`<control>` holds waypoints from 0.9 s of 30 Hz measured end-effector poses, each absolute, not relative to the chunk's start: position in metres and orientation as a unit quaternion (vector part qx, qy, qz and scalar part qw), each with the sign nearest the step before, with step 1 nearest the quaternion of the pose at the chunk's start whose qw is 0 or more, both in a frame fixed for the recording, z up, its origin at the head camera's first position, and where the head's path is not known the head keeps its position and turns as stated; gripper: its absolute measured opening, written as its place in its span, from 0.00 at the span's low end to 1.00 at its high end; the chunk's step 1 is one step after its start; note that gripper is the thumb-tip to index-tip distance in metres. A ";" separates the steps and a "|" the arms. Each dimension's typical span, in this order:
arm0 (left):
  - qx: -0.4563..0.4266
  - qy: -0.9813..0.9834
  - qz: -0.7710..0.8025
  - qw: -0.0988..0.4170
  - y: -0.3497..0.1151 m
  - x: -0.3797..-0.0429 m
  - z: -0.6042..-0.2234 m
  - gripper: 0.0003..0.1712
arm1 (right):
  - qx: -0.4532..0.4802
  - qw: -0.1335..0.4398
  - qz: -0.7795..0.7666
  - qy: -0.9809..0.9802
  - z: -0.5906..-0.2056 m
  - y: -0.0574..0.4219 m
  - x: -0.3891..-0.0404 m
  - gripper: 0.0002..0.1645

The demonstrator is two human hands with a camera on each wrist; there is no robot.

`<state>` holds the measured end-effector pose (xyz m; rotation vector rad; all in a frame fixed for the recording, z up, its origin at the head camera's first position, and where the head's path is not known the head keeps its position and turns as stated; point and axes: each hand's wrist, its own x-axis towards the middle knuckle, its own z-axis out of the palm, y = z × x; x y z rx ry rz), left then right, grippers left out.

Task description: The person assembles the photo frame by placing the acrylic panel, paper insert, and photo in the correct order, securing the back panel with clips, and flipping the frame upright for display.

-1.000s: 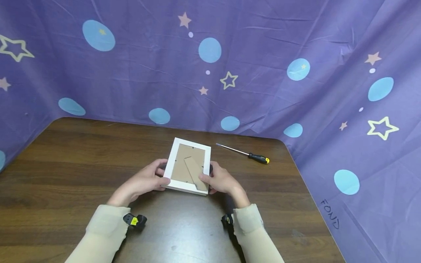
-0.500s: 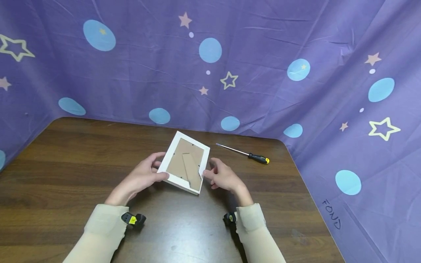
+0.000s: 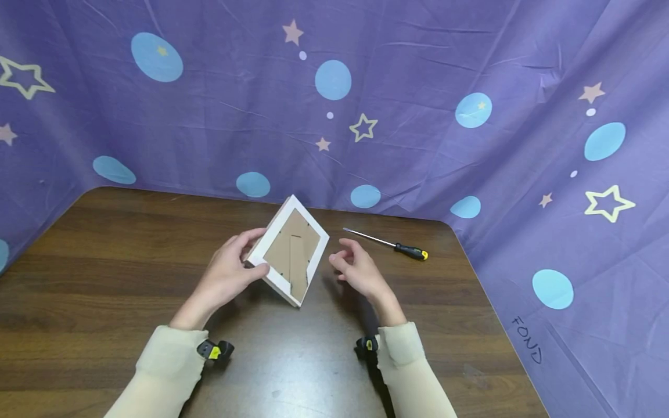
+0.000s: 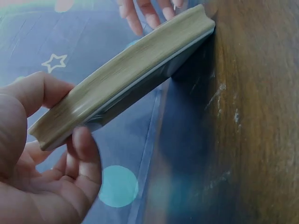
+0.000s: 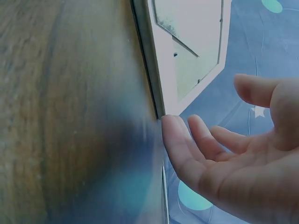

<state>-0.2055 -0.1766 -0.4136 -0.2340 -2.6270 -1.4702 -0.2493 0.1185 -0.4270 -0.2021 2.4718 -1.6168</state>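
A white picture frame (image 3: pixel 270 234) is tilted up in the head view, its brown backing with a stand flap facing me and a lower corner at the table. My left hand (image 3: pixel 228 268) grips its left corner, thumb on the back side and fingers behind. In the left wrist view the frame's wood-toned edge (image 4: pixel 126 70) lies between thumb and fingers of the left hand (image 4: pixel 56 154). My right hand (image 3: pixel 362 270) is apart from the frame, just to its right, fingers loosely bent with nothing in them. The right wrist view has this hand (image 5: pixel 233 158) beside the frame's corner.
A screwdriver (image 3: pixel 411 251) with a black and yellow handle lies on the brown wooden table (image 3: pixel 130 249), behind and right of the right hand. A purple curtain (image 3: pixel 219 116) with stars and blue spots hangs around the table's far and side edges.
My right hand has let go of the picture frame and drawn slightly away to the right. The left hand has turned the frame clockwise and tilted it up.
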 end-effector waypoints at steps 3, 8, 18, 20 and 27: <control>-0.077 -0.878 -0.465 0.090 -0.175 -0.205 -0.411 0.43 | -0.056 0.083 -0.559 0.823 -0.425 0.118 -0.249 0.36; -0.079 -0.880 -0.450 0.131 -0.174 -0.204 -0.408 0.42 | -0.042 0.075 -0.575 0.814 -0.423 0.118 -0.250 0.36; -0.117 -0.882 -0.417 0.187 -0.164 -0.198 -0.402 0.42 | -0.036 0.079 -0.602 0.794 -0.421 0.117 -0.250 0.35; -0.126 -0.883 -0.411 0.189 -0.160 -0.197 -0.402 0.41 | -0.036 0.082 -0.611 0.787 -0.419 0.116 -0.250 0.35; -0.163 -0.881 -0.395 0.205 -0.149 -0.192 -0.398 0.41 | -0.028 0.086 -0.644 0.760 -0.414 0.117 -0.250 0.34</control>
